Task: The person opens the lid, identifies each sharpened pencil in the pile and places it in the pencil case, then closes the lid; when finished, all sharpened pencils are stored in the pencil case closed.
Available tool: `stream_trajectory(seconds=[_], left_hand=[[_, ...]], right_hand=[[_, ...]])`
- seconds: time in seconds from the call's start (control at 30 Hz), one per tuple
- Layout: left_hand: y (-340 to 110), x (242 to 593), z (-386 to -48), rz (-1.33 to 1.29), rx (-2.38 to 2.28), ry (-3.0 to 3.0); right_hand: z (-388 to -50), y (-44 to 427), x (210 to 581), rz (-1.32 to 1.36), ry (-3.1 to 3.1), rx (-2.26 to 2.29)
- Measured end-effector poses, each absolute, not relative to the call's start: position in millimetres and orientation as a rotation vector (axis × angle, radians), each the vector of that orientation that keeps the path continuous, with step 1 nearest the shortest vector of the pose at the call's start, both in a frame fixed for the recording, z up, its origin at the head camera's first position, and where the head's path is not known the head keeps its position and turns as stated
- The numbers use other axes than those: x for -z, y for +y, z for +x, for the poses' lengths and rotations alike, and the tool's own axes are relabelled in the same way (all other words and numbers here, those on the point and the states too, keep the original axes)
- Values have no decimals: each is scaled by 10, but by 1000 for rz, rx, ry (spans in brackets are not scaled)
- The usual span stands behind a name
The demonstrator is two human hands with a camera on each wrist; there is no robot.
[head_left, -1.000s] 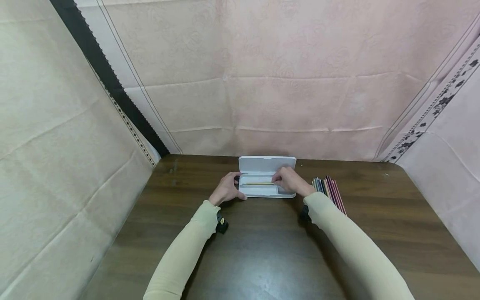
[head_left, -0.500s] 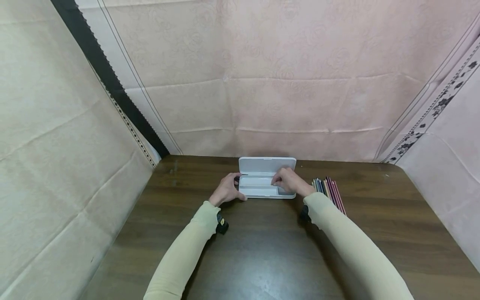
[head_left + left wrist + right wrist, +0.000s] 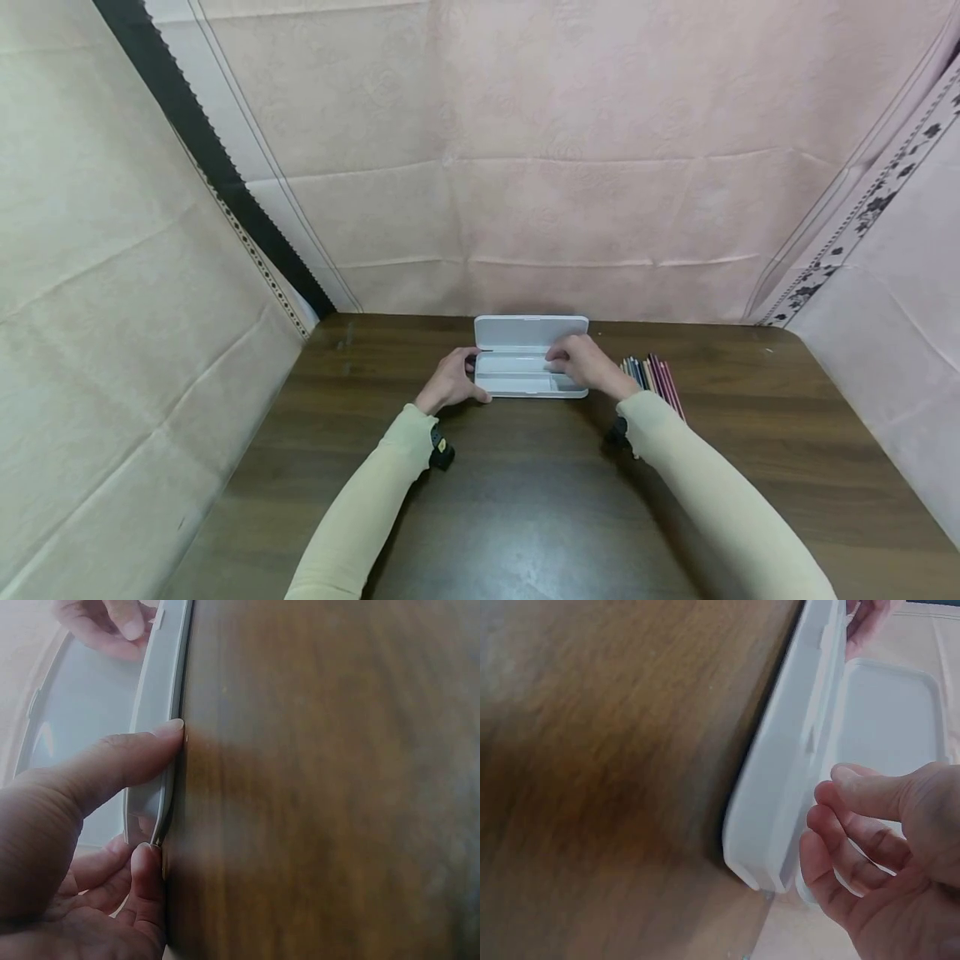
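Observation:
A white hinged case [image 3: 513,385] stands on the wooden table with its lid [image 3: 510,332] raised at the back. My left hand [image 3: 450,382] grips the case's left end; in the left wrist view, the thumb of this hand [image 3: 82,802] lies on the front edge of the case [image 3: 161,667] and the fingers touch its end. Over the right part of the case is my right hand [image 3: 588,367]. In the right wrist view, this hand [image 3: 885,847] has loosely bent fingers, thumb close to the index finger, with nothing visible between them. Part of the case's inside is hidden behind it.
Several coloured pencils [image 3: 662,379] lie side by side on the table [image 3: 525,500], right of the case and partly behind my right wrist. Pale cloth [image 3: 555,208] hangs behind the table and at both sides.
The yellowish pencil seen in the case a second ago no longer shows. My right hand has shifted very slightly right relative to the case; my left hand keeps its grip.

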State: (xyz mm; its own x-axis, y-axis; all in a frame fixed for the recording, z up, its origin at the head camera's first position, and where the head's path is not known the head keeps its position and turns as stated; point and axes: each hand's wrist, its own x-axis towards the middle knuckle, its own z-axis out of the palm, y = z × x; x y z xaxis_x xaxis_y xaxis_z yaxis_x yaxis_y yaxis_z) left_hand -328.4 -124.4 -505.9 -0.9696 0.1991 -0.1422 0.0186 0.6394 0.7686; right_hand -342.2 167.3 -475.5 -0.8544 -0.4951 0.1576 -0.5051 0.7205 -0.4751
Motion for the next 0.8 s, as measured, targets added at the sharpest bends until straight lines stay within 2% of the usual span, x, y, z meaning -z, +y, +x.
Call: stream_trajectory(seconds=[0.43, 0.8], left_hand=[[-1248, 5068, -3283, 190, -1212, 2666], [-1247, 5074, -3303, 202, -1199, 2673]], right_hand=[[-3233, 1970, 4675, 705, -2808, -837], [-2930, 2366, 4580, 510, -2888, -854]])
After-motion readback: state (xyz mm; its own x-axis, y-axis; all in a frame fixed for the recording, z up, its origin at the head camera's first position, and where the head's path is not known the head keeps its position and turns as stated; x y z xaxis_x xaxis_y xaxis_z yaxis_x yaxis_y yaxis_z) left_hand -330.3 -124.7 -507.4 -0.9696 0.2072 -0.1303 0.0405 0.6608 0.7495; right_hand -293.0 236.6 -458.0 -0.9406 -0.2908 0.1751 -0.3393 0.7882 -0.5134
